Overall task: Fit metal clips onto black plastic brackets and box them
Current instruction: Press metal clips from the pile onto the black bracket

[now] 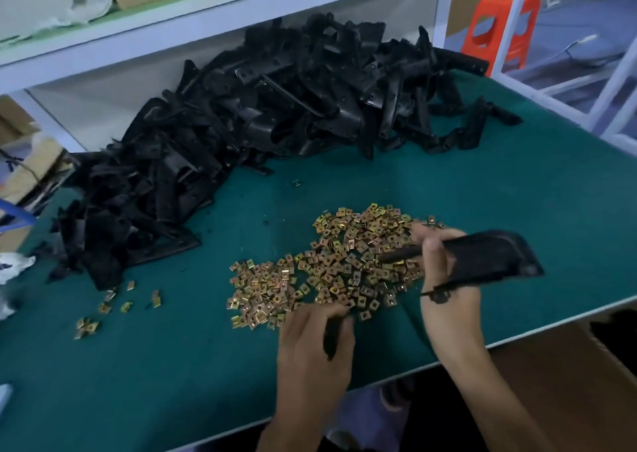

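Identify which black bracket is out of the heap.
The bracket held in the right hand, above the clips; the rest lie in the heap at the back.

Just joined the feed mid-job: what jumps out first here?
A big heap of black brackets sprawls across the back of the green table. Nearer lies a pile of brass-coloured clips; the right hand holds one bracket over it, the left hand sits at its near edge.

We look through a single wide-angle camera worn on the head, facing forward and steeply down onto the green tabletop (172,365) from close range. The left hand (315,341) and right hand (448,296) reach in from the bottom edge, the white shelf (206,13) closes the far side, and the tabletop sits tilted across the frame
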A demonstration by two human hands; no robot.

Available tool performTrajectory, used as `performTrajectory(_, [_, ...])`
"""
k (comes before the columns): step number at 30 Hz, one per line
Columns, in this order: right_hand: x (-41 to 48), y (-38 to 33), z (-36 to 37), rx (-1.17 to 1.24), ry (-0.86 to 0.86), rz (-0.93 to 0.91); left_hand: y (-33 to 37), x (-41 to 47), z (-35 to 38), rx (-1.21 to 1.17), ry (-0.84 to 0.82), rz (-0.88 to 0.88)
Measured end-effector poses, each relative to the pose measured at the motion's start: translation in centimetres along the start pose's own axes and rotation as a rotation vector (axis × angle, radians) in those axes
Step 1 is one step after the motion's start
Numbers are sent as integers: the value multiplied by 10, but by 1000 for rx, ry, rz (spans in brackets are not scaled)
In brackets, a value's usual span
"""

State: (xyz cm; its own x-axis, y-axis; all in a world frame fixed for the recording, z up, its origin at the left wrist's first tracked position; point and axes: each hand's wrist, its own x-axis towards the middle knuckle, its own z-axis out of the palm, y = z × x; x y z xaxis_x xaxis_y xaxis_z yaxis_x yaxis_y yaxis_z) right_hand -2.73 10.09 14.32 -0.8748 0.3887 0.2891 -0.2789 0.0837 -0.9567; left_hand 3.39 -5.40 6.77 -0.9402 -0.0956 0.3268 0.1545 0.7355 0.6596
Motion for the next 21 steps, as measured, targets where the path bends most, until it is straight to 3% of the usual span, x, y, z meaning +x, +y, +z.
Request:
performTrajectory(1, [-3,18,-6,79,-63,145,1,-1,1,51,-37,48])
performTrajectory(2, [-7,32,-21,64,-33,59,3,0,3,102,-67,94])
performTrajectory(5, [-8,46,-39,-78,-70,109,8,8,10,224,-125,166])
performTrajectory(12, [-38,53,-50,-235,-230,243,12,18,15,221,-108,191])
performTrajectory(17, [-39,56,-38,-224,-376,258,4,39,-5,-189,-118,-176])
performTrajectory(21, [-34,57,-18,-271,-505,254,-13,58,-27,-313,-46,-257])
